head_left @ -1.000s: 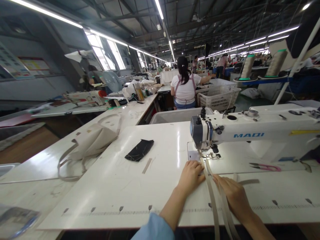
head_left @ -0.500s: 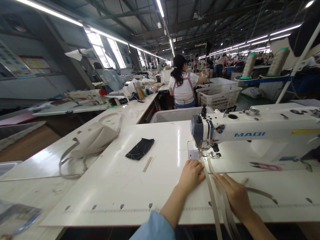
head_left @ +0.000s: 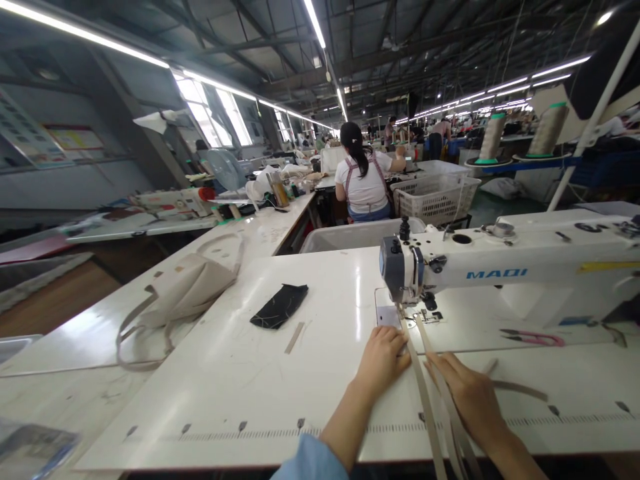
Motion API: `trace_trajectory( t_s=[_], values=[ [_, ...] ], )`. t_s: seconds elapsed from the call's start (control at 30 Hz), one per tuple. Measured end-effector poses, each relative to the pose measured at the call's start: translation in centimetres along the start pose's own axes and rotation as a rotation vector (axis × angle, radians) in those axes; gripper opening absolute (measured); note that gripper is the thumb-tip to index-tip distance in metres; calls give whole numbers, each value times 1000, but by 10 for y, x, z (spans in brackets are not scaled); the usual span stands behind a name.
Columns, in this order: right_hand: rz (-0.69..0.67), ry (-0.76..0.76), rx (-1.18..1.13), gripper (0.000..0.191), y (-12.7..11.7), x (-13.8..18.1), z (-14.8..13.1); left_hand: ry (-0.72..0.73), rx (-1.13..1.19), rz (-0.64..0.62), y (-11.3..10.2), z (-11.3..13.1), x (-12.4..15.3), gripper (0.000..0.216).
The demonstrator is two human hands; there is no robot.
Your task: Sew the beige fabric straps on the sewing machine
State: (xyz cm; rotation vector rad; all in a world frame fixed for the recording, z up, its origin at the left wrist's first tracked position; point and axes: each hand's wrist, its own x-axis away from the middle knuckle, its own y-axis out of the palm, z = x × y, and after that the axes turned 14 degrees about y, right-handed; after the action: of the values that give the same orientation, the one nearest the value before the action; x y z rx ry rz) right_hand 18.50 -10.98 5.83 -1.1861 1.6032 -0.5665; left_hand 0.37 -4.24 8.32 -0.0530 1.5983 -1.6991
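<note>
In the head view, my left hand (head_left: 384, 359) lies just in front of the sewing machine (head_left: 500, 267), its fingers closed at the edge of a long beige strap (head_left: 421, 383). That strap runs from under the presser foot down over the table's front edge. My right hand (head_left: 467, 393) is closed on a second beige strap (head_left: 424, 333), which reaches up to the needle plate. More strap lengths (head_left: 453, 417) hang below the right hand. The fingertips of both hands are partly hidden.
Pink-handled snips (head_left: 535, 337) lie right of the needle area. A black fabric piece (head_left: 280, 307) and a short beige strip (head_left: 295, 338) are on the table (head_left: 225, 393). A beige bag piece (head_left: 195, 287) lies farther left. Ahead, a person (head_left: 364, 177) sits beside a white basket (head_left: 435, 197).
The view has shifted slightly, so the table appears a little lower. Both hands keep nearly the same place at the straps. The person ahead has turned their head away.
</note>
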Motion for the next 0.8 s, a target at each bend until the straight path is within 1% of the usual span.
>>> trace_trajectory(
  t_s=[0.17, 0.37, 0.63, 0.8],
  values=[
    [41, -41, -15, 32, 4, 0, 5, -2, 2, -9, 0, 1, -2, 20],
    [40, -41, -60, 29, -2, -1, 3, -1, 5, -4, -1, 2, -2, 21],
    [64, -65, -43, 30, 1, 0, 6, -12, 21, -25, 0, 1, -2, 19],
    [46, -69, -72, 30, 1, 0, 6, -2, 0, -24, 2, 0, -1, 18]
  ],
)
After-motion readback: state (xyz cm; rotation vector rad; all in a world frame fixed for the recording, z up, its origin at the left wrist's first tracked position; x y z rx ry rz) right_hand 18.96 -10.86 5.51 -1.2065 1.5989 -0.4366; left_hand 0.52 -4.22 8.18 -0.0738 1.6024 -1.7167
